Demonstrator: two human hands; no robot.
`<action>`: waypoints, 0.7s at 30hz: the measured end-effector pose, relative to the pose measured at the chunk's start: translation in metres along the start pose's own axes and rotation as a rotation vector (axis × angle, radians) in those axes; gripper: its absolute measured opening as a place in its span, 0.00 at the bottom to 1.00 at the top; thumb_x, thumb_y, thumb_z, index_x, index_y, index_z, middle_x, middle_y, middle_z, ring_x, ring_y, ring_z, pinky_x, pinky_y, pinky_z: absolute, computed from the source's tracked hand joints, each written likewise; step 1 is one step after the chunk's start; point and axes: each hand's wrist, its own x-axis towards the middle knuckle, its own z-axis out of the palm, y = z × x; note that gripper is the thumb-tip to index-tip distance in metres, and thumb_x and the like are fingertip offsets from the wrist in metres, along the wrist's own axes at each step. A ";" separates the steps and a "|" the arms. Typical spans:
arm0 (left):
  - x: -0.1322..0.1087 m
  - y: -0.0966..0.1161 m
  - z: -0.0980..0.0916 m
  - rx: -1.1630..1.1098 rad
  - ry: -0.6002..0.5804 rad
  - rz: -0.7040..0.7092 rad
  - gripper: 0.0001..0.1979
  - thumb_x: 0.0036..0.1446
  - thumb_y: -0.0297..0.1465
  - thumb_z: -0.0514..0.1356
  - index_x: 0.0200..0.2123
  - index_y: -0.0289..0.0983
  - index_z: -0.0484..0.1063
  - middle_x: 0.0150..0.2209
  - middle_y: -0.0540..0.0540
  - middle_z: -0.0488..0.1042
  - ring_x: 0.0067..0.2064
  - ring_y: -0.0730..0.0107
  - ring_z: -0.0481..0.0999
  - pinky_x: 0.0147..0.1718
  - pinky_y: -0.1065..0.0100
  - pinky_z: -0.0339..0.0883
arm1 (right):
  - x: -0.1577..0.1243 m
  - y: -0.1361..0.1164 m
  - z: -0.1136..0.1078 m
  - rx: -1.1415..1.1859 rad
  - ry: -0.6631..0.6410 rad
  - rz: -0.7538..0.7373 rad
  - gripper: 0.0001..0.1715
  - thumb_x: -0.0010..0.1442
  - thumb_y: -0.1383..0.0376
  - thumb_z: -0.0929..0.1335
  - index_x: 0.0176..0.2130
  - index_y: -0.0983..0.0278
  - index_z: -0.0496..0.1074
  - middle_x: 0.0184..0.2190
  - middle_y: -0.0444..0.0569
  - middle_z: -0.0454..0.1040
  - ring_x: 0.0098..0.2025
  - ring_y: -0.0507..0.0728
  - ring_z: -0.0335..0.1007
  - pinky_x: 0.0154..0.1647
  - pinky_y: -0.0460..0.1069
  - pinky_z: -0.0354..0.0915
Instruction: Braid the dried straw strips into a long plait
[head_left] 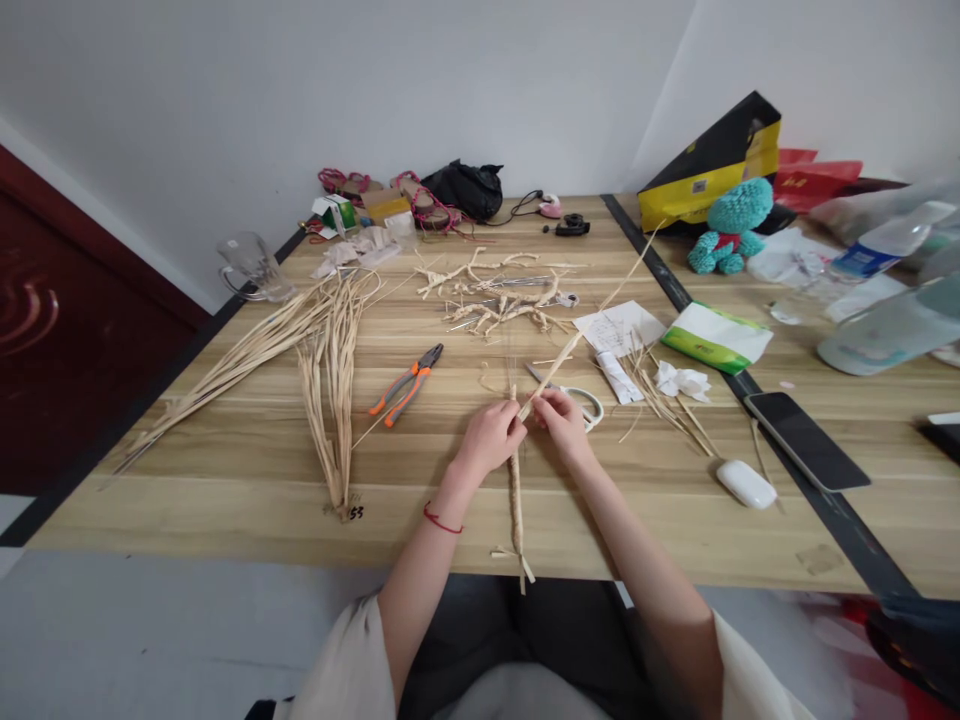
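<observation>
My left hand (pixel 491 437) is closed around a thin stick wrapped in straw (pixel 517 505), which points toward me and ends in a few splayed strips near the table's front edge. Beside it, my right hand (pixel 561 425) pinches a long, flat straw strip (pixel 559 368) that slants up to the far right from the stick. Scissors (pixel 589 405) with pale handles lie just beyond my right hand. Pliers (pixel 405 385) with orange and grey grips rest to the left of my hands. Further back are several branching straw-wrapped twigs (pixel 510 310).
Bundles of dry straw (pixel 330 380) spread over the left side, near a glass mug (pixel 255 268). On the right lie a glue tube (pixel 619 376), loose straw, a tissue pack (pixel 716 337), a phone (pixel 806 438) and a white case (pixel 746 484). A turquoise crocheted doll (pixel 733 228) sits behind.
</observation>
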 end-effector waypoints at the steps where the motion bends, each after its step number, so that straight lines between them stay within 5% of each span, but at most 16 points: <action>1: 0.000 0.000 0.000 -0.001 -0.003 0.001 0.07 0.58 0.26 0.50 0.33 0.37 0.67 0.32 0.47 0.72 0.33 0.70 0.69 0.31 0.71 0.59 | 0.000 -0.001 -0.001 -0.004 0.026 -0.004 0.14 0.50 0.55 0.70 0.32 0.64 0.73 0.18 0.40 0.64 0.20 0.49 0.56 0.22 0.46 0.55; 12: -0.001 0.000 0.001 0.009 0.017 0.019 0.07 0.57 0.26 0.50 0.30 0.37 0.66 0.30 0.47 0.71 0.32 0.70 0.69 0.30 0.70 0.59 | 0.001 -0.005 -0.002 -0.025 0.056 -0.029 0.14 0.50 0.55 0.69 0.31 0.64 0.72 0.18 0.40 0.63 0.20 0.48 0.56 0.22 0.46 0.55; 21: 0.001 0.000 0.002 0.021 0.014 0.012 0.08 0.60 0.28 0.49 0.33 0.37 0.68 0.32 0.46 0.73 0.34 0.69 0.71 0.33 0.70 0.62 | -0.003 -0.003 0.003 -0.016 -0.121 0.033 0.16 0.48 0.55 0.71 0.32 0.64 0.70 0.20 0.41 0.66 0.21 0.49 0.61 0.24 0.46 0.59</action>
